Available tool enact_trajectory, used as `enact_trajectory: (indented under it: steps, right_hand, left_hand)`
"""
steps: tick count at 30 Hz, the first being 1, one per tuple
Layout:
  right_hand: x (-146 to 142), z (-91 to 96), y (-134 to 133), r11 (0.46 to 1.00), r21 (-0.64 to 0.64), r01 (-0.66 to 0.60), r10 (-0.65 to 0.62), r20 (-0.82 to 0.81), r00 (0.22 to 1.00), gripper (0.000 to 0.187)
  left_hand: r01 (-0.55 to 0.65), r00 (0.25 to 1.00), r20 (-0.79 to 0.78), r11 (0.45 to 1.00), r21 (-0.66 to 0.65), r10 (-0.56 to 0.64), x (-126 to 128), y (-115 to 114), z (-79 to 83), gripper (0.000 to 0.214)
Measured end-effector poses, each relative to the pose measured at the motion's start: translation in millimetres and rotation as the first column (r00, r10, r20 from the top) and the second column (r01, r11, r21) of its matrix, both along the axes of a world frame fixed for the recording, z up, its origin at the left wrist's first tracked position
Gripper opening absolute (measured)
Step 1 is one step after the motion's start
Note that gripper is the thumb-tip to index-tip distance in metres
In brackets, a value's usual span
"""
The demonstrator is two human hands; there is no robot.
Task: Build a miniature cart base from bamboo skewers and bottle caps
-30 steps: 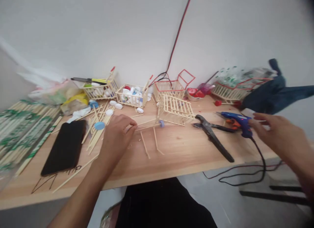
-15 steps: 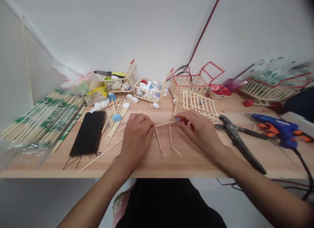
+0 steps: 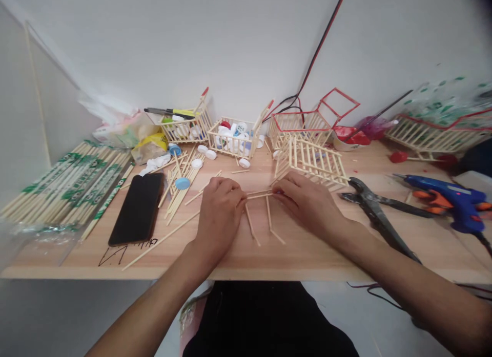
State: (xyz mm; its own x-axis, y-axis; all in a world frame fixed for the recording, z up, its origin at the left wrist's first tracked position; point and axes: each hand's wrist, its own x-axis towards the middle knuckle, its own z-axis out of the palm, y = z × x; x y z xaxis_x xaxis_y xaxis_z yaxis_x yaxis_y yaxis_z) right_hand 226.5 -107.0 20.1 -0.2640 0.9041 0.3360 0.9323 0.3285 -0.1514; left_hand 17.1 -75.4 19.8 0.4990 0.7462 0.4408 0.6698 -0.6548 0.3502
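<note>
My left hand (image 3: 221, 211) pinches one end of a thin wooden stick frame (image 3: 261, 213) lying on the wooden table (image 3: 307, 249). My right hand (image 3: 307, 203) pinches the frame's other end, where a small blue cap sits on the stick, mostly hidden by the fingers. Two short sticks hang off the held stick toward me. Just behind my right hand stands a slatted stick basket (image 3: 311, 161).
A black phone (image 3: 137, 207) and loose sticks (image 3: 179, 185) with bottle caps lie to the left, beside packs of chopsticks (image 3: 65, 185). Black pliers (image 3: 378, 218) and a blue glue gun (image 3: 449, 201) lie to the right. More stick baskets (image 3: 234, 137) line the wall.
My right hand left the glue gun at the right and came across to the stick frame. The view turned left and both hands now close on the frame's ends.
</note>
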Motion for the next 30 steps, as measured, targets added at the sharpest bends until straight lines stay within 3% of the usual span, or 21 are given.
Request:
enact_trajectory:
  steps: [11,30]
  right_hand:
    - [-0.7,-5.3,3.6,0.999,-0.01,0.04,-0.039,0.073,0.997,0.015]
    - [-5.5,-8.7,3.5,0.996,-0.003,0.089,-0.088,0.087,0.992,0.017]
  left_hand:
    - [-0.038,0.995,0.088,0.991,-0.13,0.049,-10.2,0.6,0.6,0.008]
    - [-0.047,0.998,0.029,0.991,-0.129,0.051,-4.5,0.8,-3.9,0.015]
